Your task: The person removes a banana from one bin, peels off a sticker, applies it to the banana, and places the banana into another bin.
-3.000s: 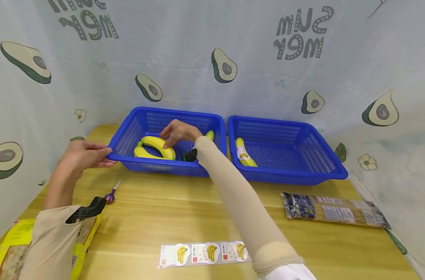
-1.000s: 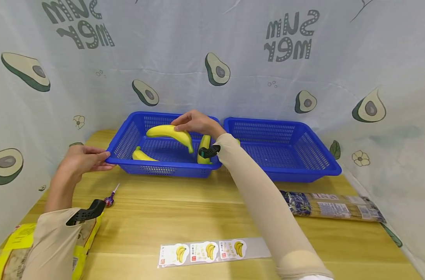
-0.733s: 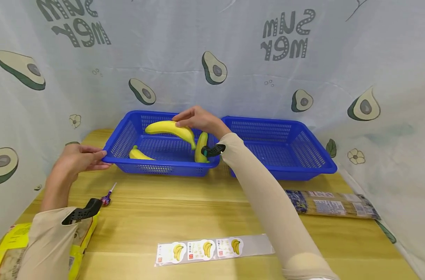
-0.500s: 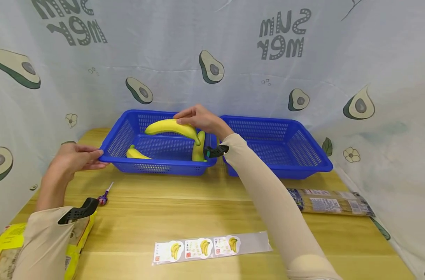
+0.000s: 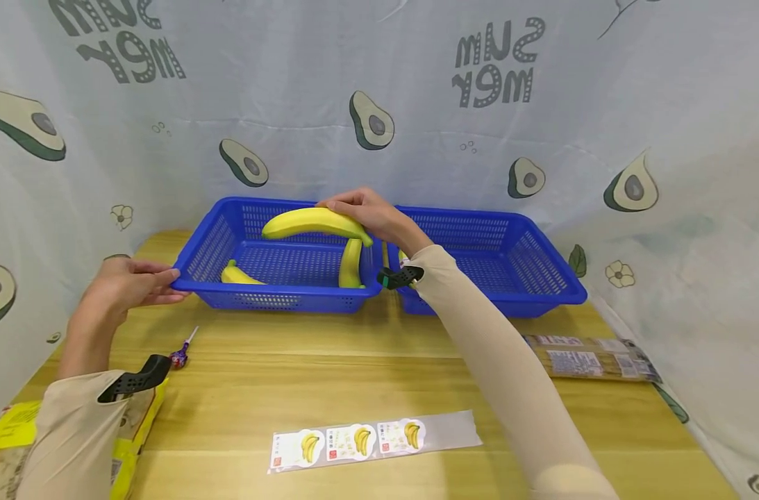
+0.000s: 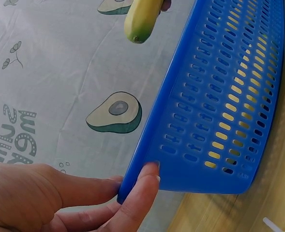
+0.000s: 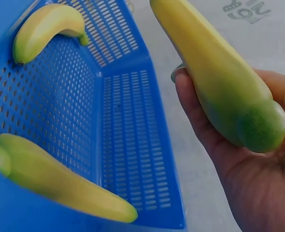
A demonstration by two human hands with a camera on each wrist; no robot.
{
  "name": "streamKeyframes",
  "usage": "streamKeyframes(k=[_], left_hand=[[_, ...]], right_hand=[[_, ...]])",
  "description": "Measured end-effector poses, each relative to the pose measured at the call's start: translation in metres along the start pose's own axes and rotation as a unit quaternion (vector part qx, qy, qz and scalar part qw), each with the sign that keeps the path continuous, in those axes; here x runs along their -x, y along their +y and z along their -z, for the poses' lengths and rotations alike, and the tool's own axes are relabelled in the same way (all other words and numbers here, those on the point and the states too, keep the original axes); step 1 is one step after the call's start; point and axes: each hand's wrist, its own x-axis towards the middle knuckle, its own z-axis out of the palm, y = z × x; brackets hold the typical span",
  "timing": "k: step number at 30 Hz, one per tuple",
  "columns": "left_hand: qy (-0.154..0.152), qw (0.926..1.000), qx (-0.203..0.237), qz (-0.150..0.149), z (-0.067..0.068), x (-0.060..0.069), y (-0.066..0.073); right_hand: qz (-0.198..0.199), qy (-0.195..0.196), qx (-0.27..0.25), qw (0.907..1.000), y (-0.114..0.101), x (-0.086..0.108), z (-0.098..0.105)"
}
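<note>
In the head view my right hand (image 5: 379, 217) holds a yellow banana (image 5: 310, 221) with green tips, raised over the left blue basket (image 5: 279, 299). The right wrist view shows my fingers and thumb round this banana (image 7: 224, 77). Lower in the same basket lie two more bananas: one at the front left (image 5: 238, 276), partly hidden by the front wall, and one at the right end (image 5: 351, 264). My left hand (image 5: 126, 286) pinches the basket's left front corner; the left wrist view shows thumb and fingers on either side of the rim (image 6: 132, 169).
A second blue basket (image 5: 491, 305) stands close on the right; my right forearm hides most of a banana in it. Nearer lie a strip of banana stickers (image 5: 348, 443), a lollipop (image 5: 179, 357), a yellow bag (image 5: 138, 437) and a long clear packet (image 5: 591, 357). A printed curtain (image 5: 304, 62) hangs behind.
My right hand has lifted one banana from the left basket and carried it slightly right. My left hand stays on the basket's corner. The head view has shifted a little.
</note>
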Motion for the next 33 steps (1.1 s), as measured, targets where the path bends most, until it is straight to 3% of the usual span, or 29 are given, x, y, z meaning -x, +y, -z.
streamKeyframes(k=[15, 23, 33], left_hand=[[-0.015, 0.9998, -0.011, -0.005, 0.003, 0.003, 0.001], [-0.03, 0.9995, 0.006, 0.01, 0.003, 0.004, -0.001], [-0.026, 0.9991, -0.034, -0.007, 0.006, 0.001, -0.003]], right_hand=[[0.013, 0.0, 0.018, 0.9997, 0.004, 0.035, 0.012], [0.015, -0.006, 0.008, 0.9998, 0.008, 0.057, 0.019], [0.017, 0.016, 0.019, 0.9996, 0.006, 0.083, 0.024]])
